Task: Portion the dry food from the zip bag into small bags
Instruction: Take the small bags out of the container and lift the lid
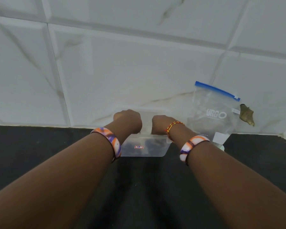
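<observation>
— Zip bag (213, 113) first: where does it sit?

— Propped upright against the tiled wall (139, 63) at the back of the dark bench (40, 146), blue seal on top and slanting down to the right. It lies off to the right of both hands, near the right hand (160, 123) and well apart from the left hand (128, 120).

— And the fingers?

— Both hands are bent down over a clear plastic tub (145, 148) with dark contents inside. The fingers curl out of sight behind the knuckles — whether they clasp the tub's rim or something within, I cannot tell.

— Anything in the way?

— Nothing between the right hand and the bag, I'd judge. A dried brown leaf (246, 115) rests just beside the bag's right edge — harmless.
</observation>
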The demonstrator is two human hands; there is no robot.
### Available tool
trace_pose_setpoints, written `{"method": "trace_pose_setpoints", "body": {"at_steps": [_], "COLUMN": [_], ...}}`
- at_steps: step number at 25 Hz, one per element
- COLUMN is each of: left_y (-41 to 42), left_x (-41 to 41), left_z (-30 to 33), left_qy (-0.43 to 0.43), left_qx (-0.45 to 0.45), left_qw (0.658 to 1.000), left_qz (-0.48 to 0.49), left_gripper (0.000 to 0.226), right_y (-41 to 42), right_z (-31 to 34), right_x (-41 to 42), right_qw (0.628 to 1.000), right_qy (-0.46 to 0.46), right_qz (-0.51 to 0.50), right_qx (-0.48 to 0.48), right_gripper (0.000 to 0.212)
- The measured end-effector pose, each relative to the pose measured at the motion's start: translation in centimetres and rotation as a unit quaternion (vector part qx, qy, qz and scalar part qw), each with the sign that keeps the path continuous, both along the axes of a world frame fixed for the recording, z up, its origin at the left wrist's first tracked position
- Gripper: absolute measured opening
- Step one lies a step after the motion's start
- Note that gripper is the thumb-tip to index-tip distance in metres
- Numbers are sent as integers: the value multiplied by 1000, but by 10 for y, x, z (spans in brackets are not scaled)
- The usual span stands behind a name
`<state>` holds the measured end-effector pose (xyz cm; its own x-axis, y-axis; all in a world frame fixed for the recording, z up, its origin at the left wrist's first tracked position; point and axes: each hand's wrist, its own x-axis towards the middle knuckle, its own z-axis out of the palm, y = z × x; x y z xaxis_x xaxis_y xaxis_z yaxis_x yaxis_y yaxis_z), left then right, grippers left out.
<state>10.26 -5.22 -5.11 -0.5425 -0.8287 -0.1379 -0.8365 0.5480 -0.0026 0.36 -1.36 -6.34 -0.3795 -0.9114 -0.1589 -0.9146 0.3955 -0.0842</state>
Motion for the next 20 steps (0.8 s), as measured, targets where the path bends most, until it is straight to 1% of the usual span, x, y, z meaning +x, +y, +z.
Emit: {"method": "trace_pose_setpoints", "body": {"at_steps": [1,2,4,5,7,8,10,12,14,15,16,18,19,20], "left_y": [3,7,19,25,46,59,88,125,154,171,187,210,221,230], "left_x": [0,0,-2,-4,-8,-11,-18,-28,-37,-44,-50,-59,-64,-69], "left_z": [3,8,18,22,30,33,35,34,23,16,8,-8,-15,-21], "left_qy": [27,63,141,174,221,234,240,232,199,174,148,125,126,134], "left_qx": [-12,-25,-29,-9,67,112,189,246,299,330,361,401,413,420], "left_qw": [1000,998,990,985,973,965,951,940,932,927,920,907,902,898], "left_qz": [-1,-1,-4,-9,-23,-32,-45,-51,-53,-50,-44,-19,-4,12], "left_gripper": [28,26,22,20,14,13,17,19,13,14,19,25,25,23], "right_y": [4,9,26,35,65,83,116,160,201,227,253,301,326,346], "right_z": [1,5,19,26,40,45,48,45,37,31,23,5,-5,-14], "right_x": [-1,-3,-5,-5,-6,-7,-14,-29,-48,-61,-76,-107,-120,-129], "right_qw": [999,995,979,971,956,949,943,942,942,948,956,966,962,956], "right_qy": [-28,-61,-121,-150,-208,-228,-245,-249,-242,-220,-176,-93,-80,-87], "right_qz": [-8,-23,-48,-56,-66,-76,-97,-119,-150,-166,-184,-221,-247,-271], "right_qx": [-25,-71,-159,-180,-198,-203,-204,-192,-176,-161,-143,-100,-80,-69], "right_gripper": [22,21,23,23,21,21,18,14,11,12,16,24,22,20]}}
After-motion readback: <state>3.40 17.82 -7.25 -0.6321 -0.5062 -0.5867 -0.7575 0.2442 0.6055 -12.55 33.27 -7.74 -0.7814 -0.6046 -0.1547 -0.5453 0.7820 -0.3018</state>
